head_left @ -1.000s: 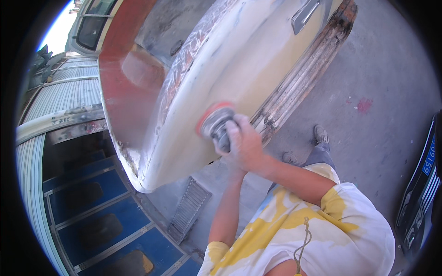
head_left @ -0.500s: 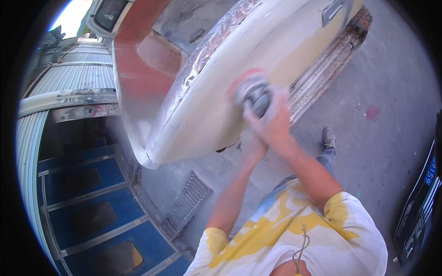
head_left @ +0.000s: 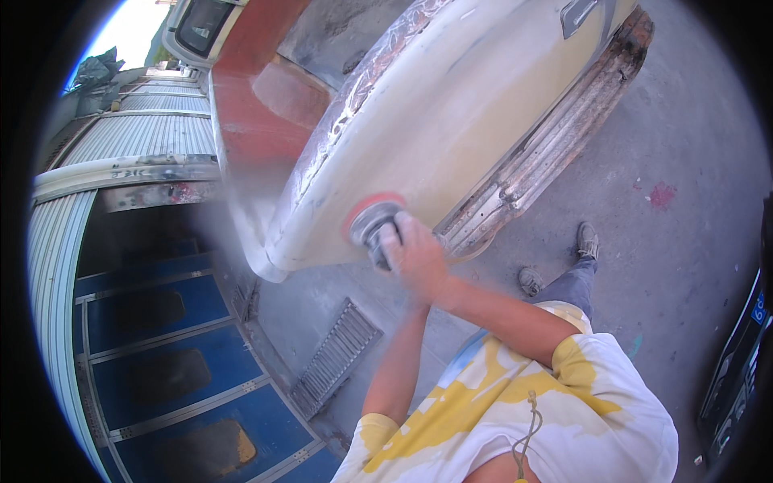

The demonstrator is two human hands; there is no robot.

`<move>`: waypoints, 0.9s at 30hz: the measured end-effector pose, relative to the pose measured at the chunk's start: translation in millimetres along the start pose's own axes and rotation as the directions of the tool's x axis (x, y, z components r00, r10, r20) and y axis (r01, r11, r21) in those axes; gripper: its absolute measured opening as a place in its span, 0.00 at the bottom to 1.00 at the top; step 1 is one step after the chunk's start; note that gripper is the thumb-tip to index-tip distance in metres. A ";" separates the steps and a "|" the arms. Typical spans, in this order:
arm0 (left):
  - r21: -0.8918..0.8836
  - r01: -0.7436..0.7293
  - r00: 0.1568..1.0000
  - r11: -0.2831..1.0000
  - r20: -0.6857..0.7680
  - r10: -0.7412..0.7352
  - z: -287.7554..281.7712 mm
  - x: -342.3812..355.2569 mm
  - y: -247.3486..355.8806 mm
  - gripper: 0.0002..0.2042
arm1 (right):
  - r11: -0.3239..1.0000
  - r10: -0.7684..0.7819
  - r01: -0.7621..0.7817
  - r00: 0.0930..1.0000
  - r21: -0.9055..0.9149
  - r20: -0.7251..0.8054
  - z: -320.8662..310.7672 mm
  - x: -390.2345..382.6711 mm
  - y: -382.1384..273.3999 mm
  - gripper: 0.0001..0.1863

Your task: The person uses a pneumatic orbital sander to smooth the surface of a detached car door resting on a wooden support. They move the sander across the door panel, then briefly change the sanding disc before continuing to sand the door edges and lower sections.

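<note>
An orbital sander [head_left: 373, 223] with a red-edged round pad lies against the cream and whitish vehicle panel [head_left: 451, 129], near its lower left end. My right hand [head_left: 420, 256] is closed around the sander's dark body, its fingers wrapped over the top. Under the right wrist comes my left forearm [head_left: 396, 362], crossing toward the tool. Behind the right hand, my left hand's fingers are hidden. Crinkled clear plastic film [head_left: 338, 113] runs along the panel's upper edge.
A rusty sill [head_left: 555, 153] runs along the panel's right side. Red-brown bodywork [head_left: 266, 121] lies beyond the film. On the concrete floor are a metal drain grate [head_left: 338, 354] and my shoes [head_left: 589, 240]. Blue framed panels [head_left: 153, 314] stand left; a dark vehicle [head_left: 729, 354] is at right.
Both hands have carried the sander down and to the left across the panel. More of the sill shows, and a second shoe has come into view.
</note>
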State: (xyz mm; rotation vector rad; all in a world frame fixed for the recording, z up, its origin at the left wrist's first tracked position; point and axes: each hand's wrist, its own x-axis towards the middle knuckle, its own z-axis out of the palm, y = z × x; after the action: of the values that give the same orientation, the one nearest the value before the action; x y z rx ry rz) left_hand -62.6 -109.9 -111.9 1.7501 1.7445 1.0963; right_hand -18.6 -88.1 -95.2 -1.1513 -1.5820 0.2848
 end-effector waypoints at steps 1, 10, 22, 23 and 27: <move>-0.004 0.009 1.000 1.000 -0.015 -0.009 -1.5 -3.3 -0.1 0.35 | 0.998 -0.054 0.054 0.998 -0.014 0.022 4.4 -4.0 -3.1 0.36; 0.193 -0.084 0.914 0.978 0.406 -0.002 41.7 44.4 18.9 0.35 | 0.914 0.406 -0.397 0.897 0.089 -0.172 -61.7 56.2 61.5 0.30; 0.075 -0.092 0.994 0.993 0.069 0.087 16.6 27.3 21.2 0.24 | 0.995 0.090 -0.082 0.982 0.051 -0.167 -26.0 28.6 24.2 0.33; 0.091 -0.103 0.993 0.990 0.068 0.097 17.4 28.3 22.2 0.23 | 0.987 0.160 -0.155 0.978 0.050 -0.137 -27.1 30.1 26.4 0.33; 0.338 -0.280 0.952 0.898 0.216 0.216 36.7 49.2 36.1 0.18 | 0.941 0.339 -0.319 0.906 0.116 -0.253 -57.0 62.8 68.3 0.32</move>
State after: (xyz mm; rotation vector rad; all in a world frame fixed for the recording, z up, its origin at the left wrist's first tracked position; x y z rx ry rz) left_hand -16.9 -58.0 -94.5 2.2744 1.7324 0.7107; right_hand 70.2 -26.3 -83.0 -1.3400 -1.1268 0.3858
